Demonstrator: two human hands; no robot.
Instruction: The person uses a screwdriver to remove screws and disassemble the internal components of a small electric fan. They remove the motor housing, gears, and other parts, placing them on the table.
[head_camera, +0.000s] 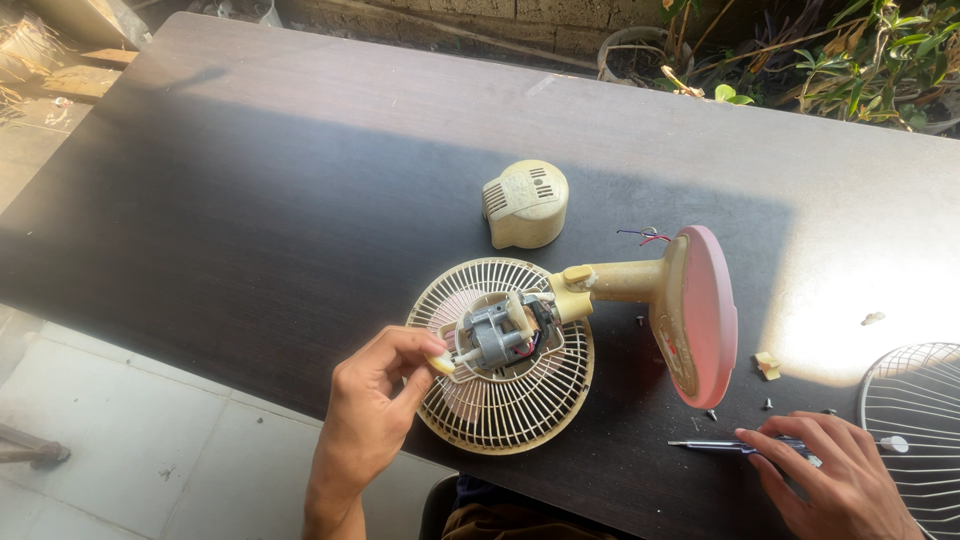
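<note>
Cream fan grille (500, 410), pink base (708, 310)

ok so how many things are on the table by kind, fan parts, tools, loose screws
fan parts: 3 - fan body with rear grille, motor cover, front grille
tools: 1 - screwdriver under the right hand
loose screws: about 4, e.g.; small, hard to count
total: about 8
the left hand touches the motor

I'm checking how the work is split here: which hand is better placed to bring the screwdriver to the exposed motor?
Probably the right hand: it already rests on the screwdriver. The left hand is occupied, pinching the fan's rear grille beside the motor.
</note>
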